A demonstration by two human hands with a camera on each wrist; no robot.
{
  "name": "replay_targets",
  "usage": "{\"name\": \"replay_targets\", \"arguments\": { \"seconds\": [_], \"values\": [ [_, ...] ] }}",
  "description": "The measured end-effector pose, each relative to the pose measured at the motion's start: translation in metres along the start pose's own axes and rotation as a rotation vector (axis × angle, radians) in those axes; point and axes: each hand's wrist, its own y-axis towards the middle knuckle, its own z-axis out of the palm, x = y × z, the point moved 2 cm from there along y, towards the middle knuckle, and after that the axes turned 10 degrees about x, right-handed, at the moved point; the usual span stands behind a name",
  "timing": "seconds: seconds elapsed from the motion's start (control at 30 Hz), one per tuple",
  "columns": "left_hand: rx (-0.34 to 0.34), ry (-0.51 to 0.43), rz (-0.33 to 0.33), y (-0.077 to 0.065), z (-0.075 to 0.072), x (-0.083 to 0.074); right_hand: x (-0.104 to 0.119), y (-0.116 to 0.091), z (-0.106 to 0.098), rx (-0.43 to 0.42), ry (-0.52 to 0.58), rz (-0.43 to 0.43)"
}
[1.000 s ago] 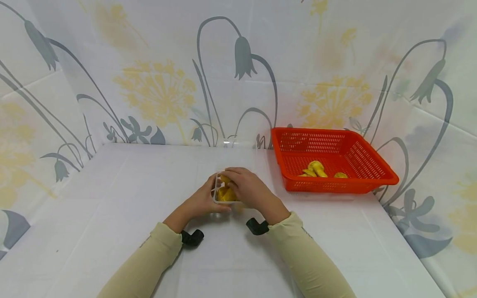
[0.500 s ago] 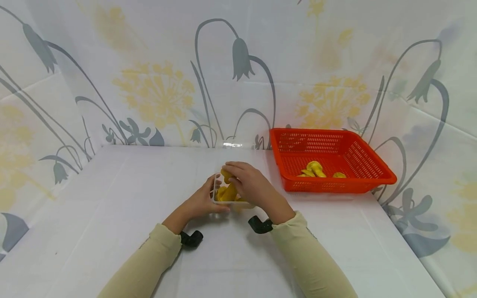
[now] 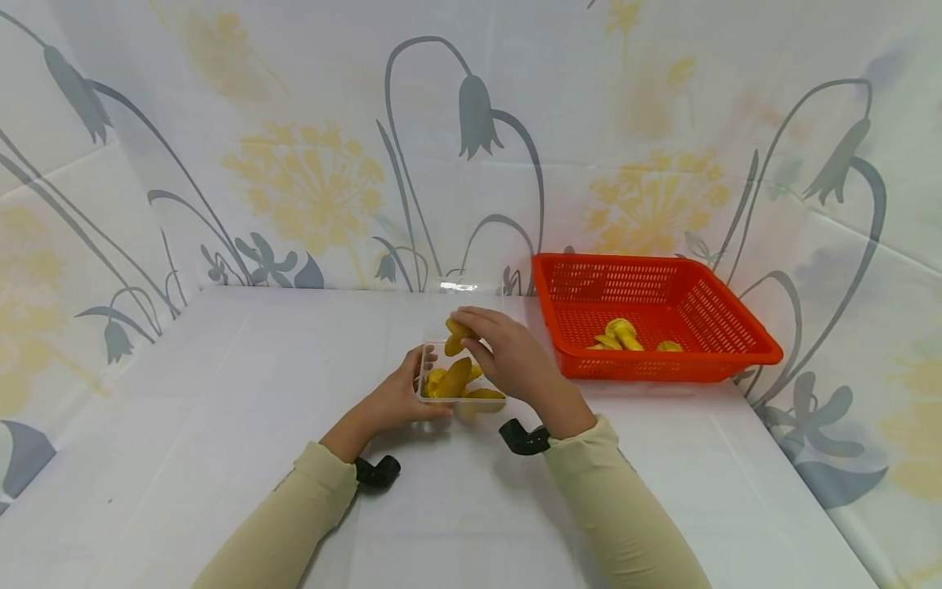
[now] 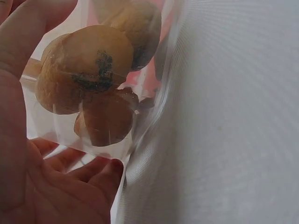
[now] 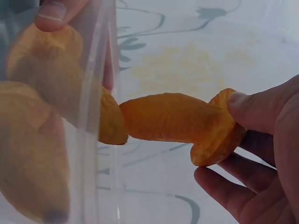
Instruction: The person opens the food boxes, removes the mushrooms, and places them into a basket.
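The left hand point(image 3: 393, 399) grips a clear rectangular plastic box point(image 3: 445, 400) holding yellow mushrooms point(image 3: 454, 379). The right hand point(image 3: 521, 360) pinches a yellow flared-ended mushroom point(image 3: 457, 336) at its opening; whether they touch is hard to tell. A red perforated plastic basket point(image 3: 662, 367) stands to the right

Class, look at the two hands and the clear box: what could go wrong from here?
The right hand pinches a yellow mushroom by one end, so it may slip. It could also knock the mushrooms lying in the clear box. And if the left hand gripping the box shifts, the box might tip.
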Motion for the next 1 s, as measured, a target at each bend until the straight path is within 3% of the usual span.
{"name": "replay_targets", "arguments": {
  "seconds": [0.47, 1.0],
  "values": [
    [-0.004, -0.017, 0.035, 0.0, -0.001, 0.003, -0.016, -0.009, -0.026, -0.097, 0.095, 0.049],
    [-0.002, 0.006, 0.008, 0.003, 0.0, 0.002, -0.045, -0.022, -0.045, -0.175, 0.176, 0.211]
  ]
}}
